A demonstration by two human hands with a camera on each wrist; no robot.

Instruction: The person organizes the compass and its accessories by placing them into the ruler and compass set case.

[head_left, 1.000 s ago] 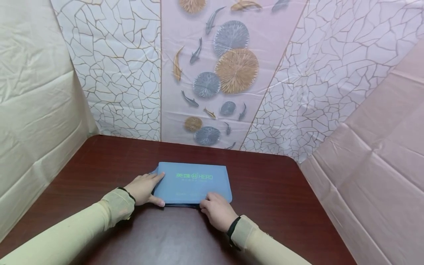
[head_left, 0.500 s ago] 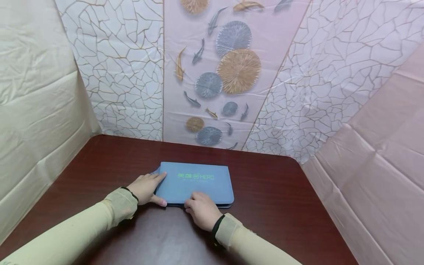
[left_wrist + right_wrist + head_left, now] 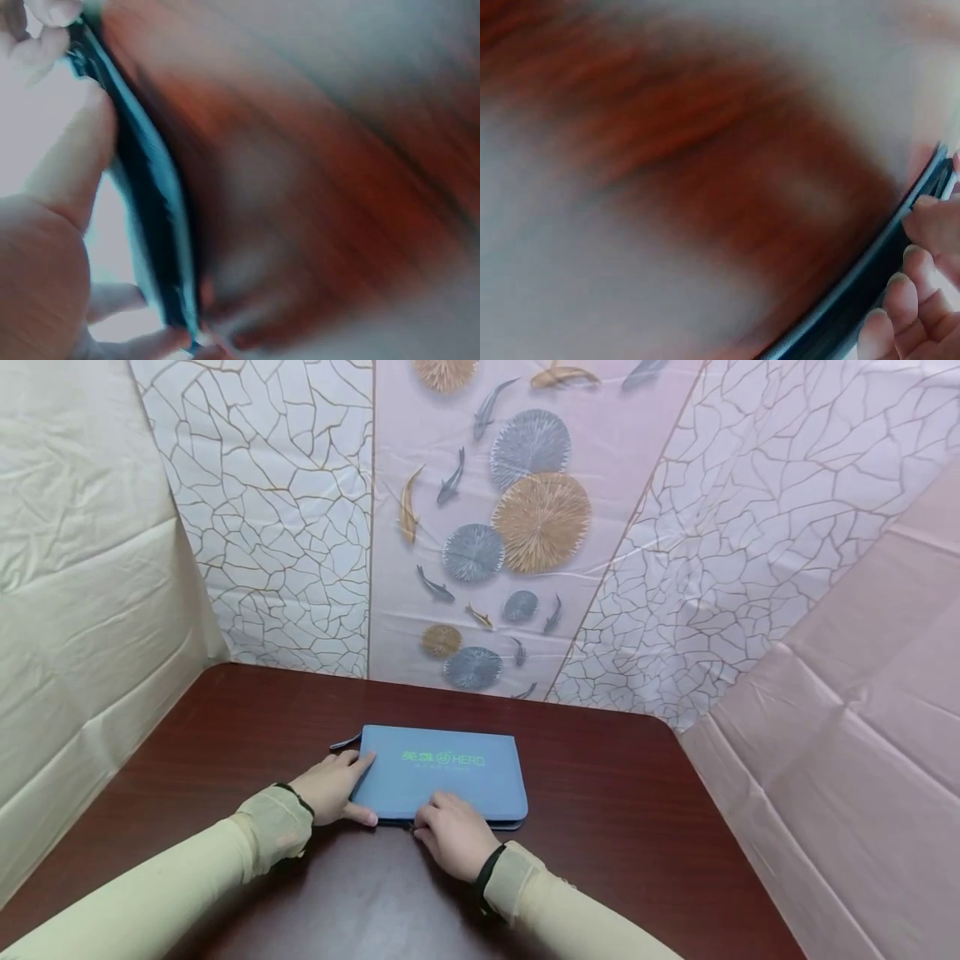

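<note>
A flat blue zip case (image 3: 442, 777) with green lettering lies on the table. My left hand (image 3: 335, 789) holds its left end, the index finger on the cover and the thumb at the front left corner. In the left wrist view, the left thumb (image 3: 71, 154) lies along the case's dark front edge (image 3: 154, 195), and fingertips reach round its far end. My right hand (image 3: 459, 837) pinches the zip pull (image 3: 408, 827) midway along the front edge. In the right wrist view, the right thumb and fingers (image 3: 900, 296) are curled close against that edge.
The dark red-brown wooden table (image 3: 637, 827) extends around the case. A thin blue strap (image 3: 345, 742) sticks out at the case's back left. Patterned cloth (image 3: 465, 527) hangs behind the table, with pale cloth walls (image 3: 82, 610) on both sides.
My right hand has moved left along the case's front edge, and a gap shows at the front right corner. The strap at the back left now sticks out farther. The left hand keeps its hold.
</note>
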